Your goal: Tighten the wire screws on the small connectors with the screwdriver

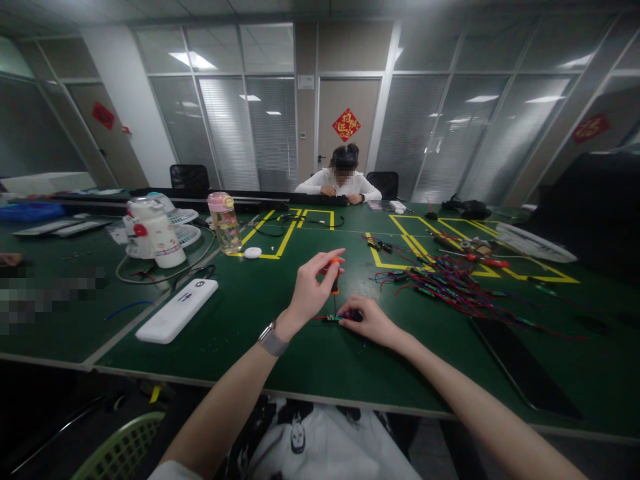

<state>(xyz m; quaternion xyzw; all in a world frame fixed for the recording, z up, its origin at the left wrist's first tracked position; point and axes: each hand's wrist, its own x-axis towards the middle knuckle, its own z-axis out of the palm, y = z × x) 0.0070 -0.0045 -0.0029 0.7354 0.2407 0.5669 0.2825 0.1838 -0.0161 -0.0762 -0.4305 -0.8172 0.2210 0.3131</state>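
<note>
My left hand [316, 283] is closed round the orange and black handle of a screwdriver [335, 283], held upright. Its thin shaft points down at a small green circuit board [332, 319] lying on the green table [280, 360]. Whether the tip touches the board is too small to tell. With pinched fingers, my right hand [370, 321] grips the board's right end, where dark wires bunch under the fingers. A red wire runs out from the board's left end.
A pile of wired circuit boards [445, 287] lies to the right, near a black tablet [523, 367]. At left are a white power bank [177, 311], a white jug [159, 233] and a pink-lidded bottle [225, 223]. Another person [340, 180] sits across the table.
</note>
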